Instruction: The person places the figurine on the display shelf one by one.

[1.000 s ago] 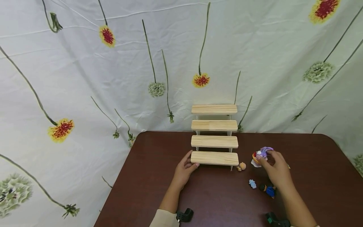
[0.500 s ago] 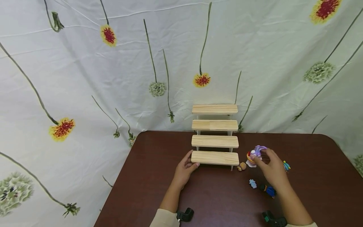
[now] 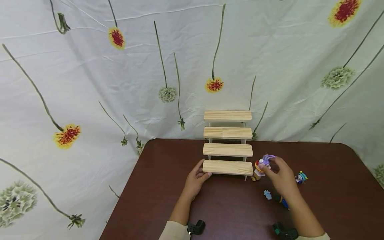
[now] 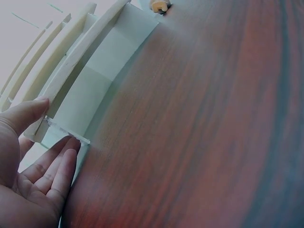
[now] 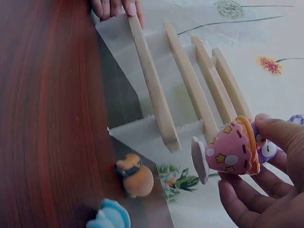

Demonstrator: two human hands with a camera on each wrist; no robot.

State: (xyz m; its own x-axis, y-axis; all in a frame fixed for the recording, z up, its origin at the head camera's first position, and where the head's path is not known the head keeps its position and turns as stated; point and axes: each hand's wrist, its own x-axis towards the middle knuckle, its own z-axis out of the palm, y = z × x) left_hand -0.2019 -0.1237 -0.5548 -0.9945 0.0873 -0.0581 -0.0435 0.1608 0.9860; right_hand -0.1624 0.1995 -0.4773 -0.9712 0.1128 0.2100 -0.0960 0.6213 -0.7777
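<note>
Over the past second, our right hand has carried the purple-haired figurine leftward across the brown table, from well right of the wooden step shelf to just beside the right end of its lowest step. We pinch the figurine between thumb and fingertips, fingers curled round it; our right wrist view shows its pink, star-dotted skirt and white base turned toward the shelf, the toy tilted on its side and held clear of the table. Our left hand has not shifted: it rests at the left end of the lowest step, thumb on the plank's edge and fingers lying straight and relaxed against the shelf's side wall, as our left wrist view shows, holding nothing.

An orange figurine lies on the table by the shelf's right front leg, just below the held toy. A pale blue figurine sits nearer to us than the shelf's right end, and a dark blue figurine lies just right of that one, partly hidden under our right wrist. A teal-and-yellow figurine stands to the right of our right hand, well apart from the shelf. All four steps of the shelf are bare. A white cloth printed with long-stemmed flowers hangs behind the shelf.
</note>
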